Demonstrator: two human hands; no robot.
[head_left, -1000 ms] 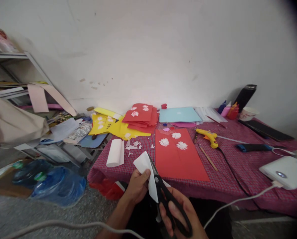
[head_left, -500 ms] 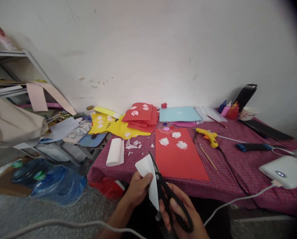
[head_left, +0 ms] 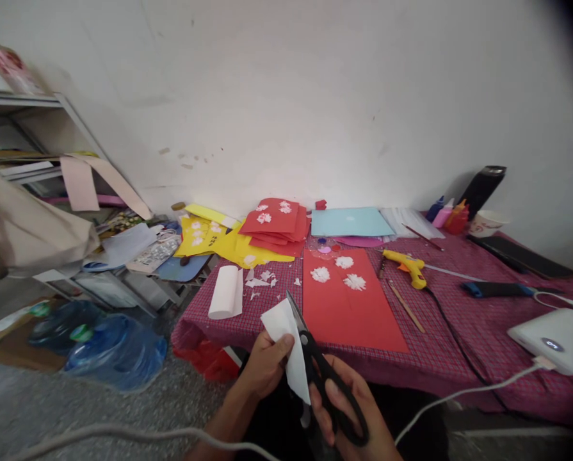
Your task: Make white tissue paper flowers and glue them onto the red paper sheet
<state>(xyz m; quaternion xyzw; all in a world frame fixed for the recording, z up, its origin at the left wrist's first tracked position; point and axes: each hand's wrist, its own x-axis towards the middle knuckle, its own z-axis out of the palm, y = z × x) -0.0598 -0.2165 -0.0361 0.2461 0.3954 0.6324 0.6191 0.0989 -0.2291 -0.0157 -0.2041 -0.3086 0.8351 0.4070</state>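
Observation:
My left hand (head_left: 263, 366) pinches a small folded piece of white paper (head_left: 286, 346) in front of the table's near edge. My right hand (head_left: 348, 419) grips black-handled scissors (head_left: 321, 374), fingers through the loops, with the blades running up along the paper's right edge. Just beyond, a red sheet (head_left: 347, 299) with three white paper flowers lies on the checked tablecloth (head_left: 459, 333). White paper scraps (head_left: 261, 280) and a white paper roll (head_left: 226, 292) lie to its left.
A yellow glue gun (head_left: 408, 266), sticks, red and yellow card stacks (head_left: 274, 224), a light blue sheet (head_left: 351, 222), paint bottles (head_left: 447, 213), a black flask, a white power bank (head_left: 552, 333) with cable. Left: metal shelves and blue water jugs (head_left: 108, 349) on the floor.
The scissors' handles have drawn closer together and the blades have slid a little along the paper. My head has shifted slightly, moving the scene to the right.

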